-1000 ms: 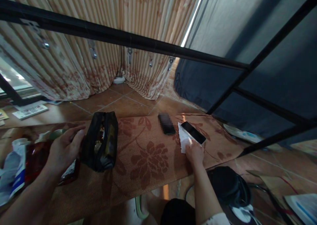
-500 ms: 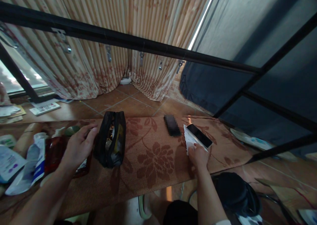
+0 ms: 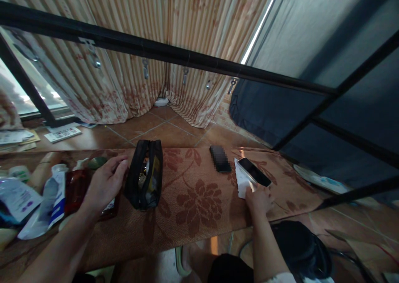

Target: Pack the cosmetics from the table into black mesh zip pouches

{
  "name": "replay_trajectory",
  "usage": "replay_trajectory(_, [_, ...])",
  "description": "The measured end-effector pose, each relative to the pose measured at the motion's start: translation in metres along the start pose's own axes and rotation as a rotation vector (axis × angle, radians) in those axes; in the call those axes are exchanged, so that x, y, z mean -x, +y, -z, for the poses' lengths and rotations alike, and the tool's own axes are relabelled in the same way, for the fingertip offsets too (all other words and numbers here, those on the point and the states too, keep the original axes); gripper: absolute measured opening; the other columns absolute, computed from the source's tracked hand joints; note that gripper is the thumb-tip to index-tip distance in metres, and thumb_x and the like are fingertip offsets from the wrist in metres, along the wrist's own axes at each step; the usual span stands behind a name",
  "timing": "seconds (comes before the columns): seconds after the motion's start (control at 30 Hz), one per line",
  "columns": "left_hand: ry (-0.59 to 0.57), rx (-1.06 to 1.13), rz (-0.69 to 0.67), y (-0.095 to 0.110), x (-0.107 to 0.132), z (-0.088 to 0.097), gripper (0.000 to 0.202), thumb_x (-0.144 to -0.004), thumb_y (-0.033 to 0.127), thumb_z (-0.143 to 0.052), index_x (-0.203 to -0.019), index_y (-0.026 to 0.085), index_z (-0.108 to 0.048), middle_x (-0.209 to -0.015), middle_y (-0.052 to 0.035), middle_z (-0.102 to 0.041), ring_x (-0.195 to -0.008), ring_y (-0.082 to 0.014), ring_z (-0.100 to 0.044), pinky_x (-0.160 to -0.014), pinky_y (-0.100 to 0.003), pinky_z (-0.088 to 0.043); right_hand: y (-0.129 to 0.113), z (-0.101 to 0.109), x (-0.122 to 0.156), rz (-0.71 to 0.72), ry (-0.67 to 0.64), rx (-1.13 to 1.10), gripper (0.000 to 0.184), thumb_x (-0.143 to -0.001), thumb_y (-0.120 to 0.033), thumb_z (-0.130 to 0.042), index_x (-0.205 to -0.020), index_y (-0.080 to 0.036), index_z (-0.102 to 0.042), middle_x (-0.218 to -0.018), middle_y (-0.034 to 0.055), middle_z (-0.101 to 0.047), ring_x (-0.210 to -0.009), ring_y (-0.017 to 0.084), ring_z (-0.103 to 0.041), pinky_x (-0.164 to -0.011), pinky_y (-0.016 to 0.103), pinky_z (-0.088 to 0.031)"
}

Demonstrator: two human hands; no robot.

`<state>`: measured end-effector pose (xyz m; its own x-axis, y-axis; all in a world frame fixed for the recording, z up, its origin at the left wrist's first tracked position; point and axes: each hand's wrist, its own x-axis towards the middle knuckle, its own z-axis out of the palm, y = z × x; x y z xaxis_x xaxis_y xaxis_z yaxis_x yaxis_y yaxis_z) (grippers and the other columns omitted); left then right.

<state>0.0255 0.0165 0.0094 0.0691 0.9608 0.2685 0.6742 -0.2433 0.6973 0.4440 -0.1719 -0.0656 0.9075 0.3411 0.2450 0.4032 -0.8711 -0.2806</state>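
My left hand point(image 3: 107, 182) hovers over the left part of the cloth, fingers loosely bent and thumb a little apart, with nothing visible in it. Just right of it stands a black zip pouch point(image 3: 145, 175), unzipped along the top, with small items showing inside. My right hand point(image 3: 259, 199) is at the near edge of a dark smartphone point(image 3: 254, 171) and a white sheet of paper point(image 3: 242, 179) partly under the phone. Its fingertips are blurred, so I cannot tell whether they grip either. A black, pixelated object point(image 3: 220, 158) lies to the left of the paper.
Bottles and tubes, including a red-brown pump bottle point(image 3: 74, 187) and a white-blue tube point(image 3: 57, 200), crowd the left end of the patterned brown cloth point(image 3: 199, 204). A dark metal bar point(image 3: 193, 58) crosses above. A black bag point(image 3: 299, 247) sits below right.
My right hand has shifted right and slightly nearer to me along the phone and paper. The whole view has slid a little to the right; pouch and phone keep their places on the cloth.
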Motion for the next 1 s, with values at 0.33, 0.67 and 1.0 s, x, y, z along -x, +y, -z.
replay_trajectory(0.33, [-0.025, 0.024, 0.025, -0.001, -0.003, -0.002, 0.047, -0.087, 0.047, -0.043, -0.114, 0.015, -0.065, -0.113, -0.0084, -0.070, -0.098, -0.0240, -0.064, -0.091, -0.036, -0.048, -0.006, -0.002, -0.012, 0.166, -0.077, -0.134, 0.038, -0.086, -0.038, -0.045, -0.102, -0.019, -0.073, -0.099, 0.0127, -0.070, -0.097, 0.028, -0.060, -0.085, 0.037, -0.041])
replay_trajectory(0.67, [-0.040, 0.067, 0.041, 0.002, -0.003, -0.003, 0.047, -0.087, 0.046, -0.045, -0.113, 0.013, -0.065, -0.112, -0.0104, -0.070, -0.098, -0.0247, -0.066, -0.089, -0.035, -0.049, -0.017, -0.016, -0.006, 0.296, -0.127, -0.325, 0.040, -0.079, -0.040, -0.050, -0.101, -0.016, -0.072, -0.093, 0.0102, -0.072, -0.085, 0.024, -0.063, -0.077, 0.032, -0.044])
replay_trajectory(1.0, [-0.002, 0.054, 0.013, -0.004, -0.005, -0.003, 0.051, -0.085, 0.049, -0.044, -0.114, 0.013, -0.065, -0.108, -0.0103, -0.070, -0.096, -0.0244, -0.066, -0.090, -0.035, -0.049, -0.009, -0.016, -0.017, 0.266, 0.059, -0.463, 0.050, -0.081, -0.043, -0.042, -0.106, -0.008, -0.068, -0.105, 0.0207, -0.068, -0.097, 0.031, -0.061, -0.086, 0.042, -0.045])
